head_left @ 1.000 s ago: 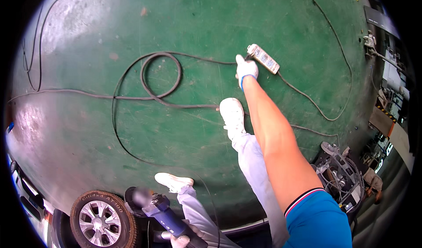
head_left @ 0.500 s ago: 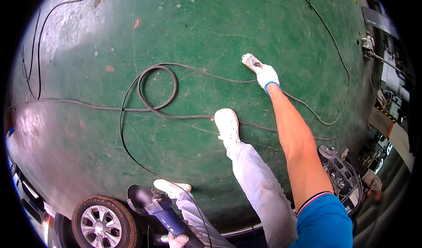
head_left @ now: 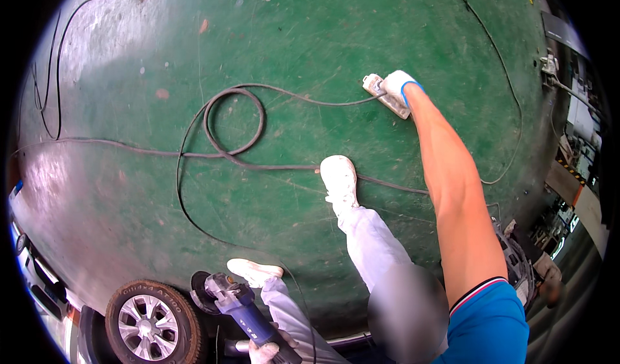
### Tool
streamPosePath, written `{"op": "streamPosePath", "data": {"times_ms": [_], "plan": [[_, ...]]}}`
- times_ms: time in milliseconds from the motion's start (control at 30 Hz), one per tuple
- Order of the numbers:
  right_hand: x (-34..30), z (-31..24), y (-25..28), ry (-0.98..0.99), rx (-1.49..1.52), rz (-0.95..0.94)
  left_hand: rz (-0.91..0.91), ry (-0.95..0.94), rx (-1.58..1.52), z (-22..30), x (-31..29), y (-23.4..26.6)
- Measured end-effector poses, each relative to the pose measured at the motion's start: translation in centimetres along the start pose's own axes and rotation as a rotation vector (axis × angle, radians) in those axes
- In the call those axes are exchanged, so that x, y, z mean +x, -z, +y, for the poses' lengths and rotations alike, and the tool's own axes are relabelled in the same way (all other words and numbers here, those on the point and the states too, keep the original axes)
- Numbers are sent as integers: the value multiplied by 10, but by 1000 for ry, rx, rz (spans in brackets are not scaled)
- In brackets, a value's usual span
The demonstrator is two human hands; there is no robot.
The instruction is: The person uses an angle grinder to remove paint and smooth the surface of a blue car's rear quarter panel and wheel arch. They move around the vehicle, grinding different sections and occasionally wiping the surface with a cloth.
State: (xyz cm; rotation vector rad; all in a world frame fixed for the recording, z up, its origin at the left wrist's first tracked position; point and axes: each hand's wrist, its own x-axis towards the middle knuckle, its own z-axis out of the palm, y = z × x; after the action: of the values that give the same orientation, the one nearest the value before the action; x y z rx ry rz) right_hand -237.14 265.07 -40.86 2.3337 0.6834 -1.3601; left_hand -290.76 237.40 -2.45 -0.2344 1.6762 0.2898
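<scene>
At the lower left, my left hand (head_left: 265, 353) wears a white glove and is closed round the blue body of an angle grinder (head_left: 248, 319). The grinder's disc end points up and left, beside a tyre. My right hand (head_left: 399, 86), also gloved, reaches far forward over a dirty white power strip (head_left: 396, 107) on the floor. Its fingers are closed where a dark power cord (head_left: 323, 103) runs in at the strip. Whether a plug is inside the fingers is hidden. From there the cord runs left to a loose coil.
A wheel with a tyre (head_left: 147, 328) stands at the lower left. Another cord (head_left: 504, 60) curves along the right. A white shoe (head_left: 339, 175) stands on or against a cord; a second shoe (head_left: 255, 272) is near the grinder. Machinery (head_left: 516, 261) lines the right side.
My right hand has shifted slightly up and right and turned over the power strip, which now shows more of its length. The left hand still holds the grinder.
</scene>
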Motion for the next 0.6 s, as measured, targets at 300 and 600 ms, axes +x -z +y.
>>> {"op": "streamPosePath", "data": {"times_ms": [300,600], "plan": [[28,11,-66,167,-337,27,-40,55,-157,8,-9,-19],[-75,-62,-143,704,214,577,-202,-18,-328,7,4,-11]]}}
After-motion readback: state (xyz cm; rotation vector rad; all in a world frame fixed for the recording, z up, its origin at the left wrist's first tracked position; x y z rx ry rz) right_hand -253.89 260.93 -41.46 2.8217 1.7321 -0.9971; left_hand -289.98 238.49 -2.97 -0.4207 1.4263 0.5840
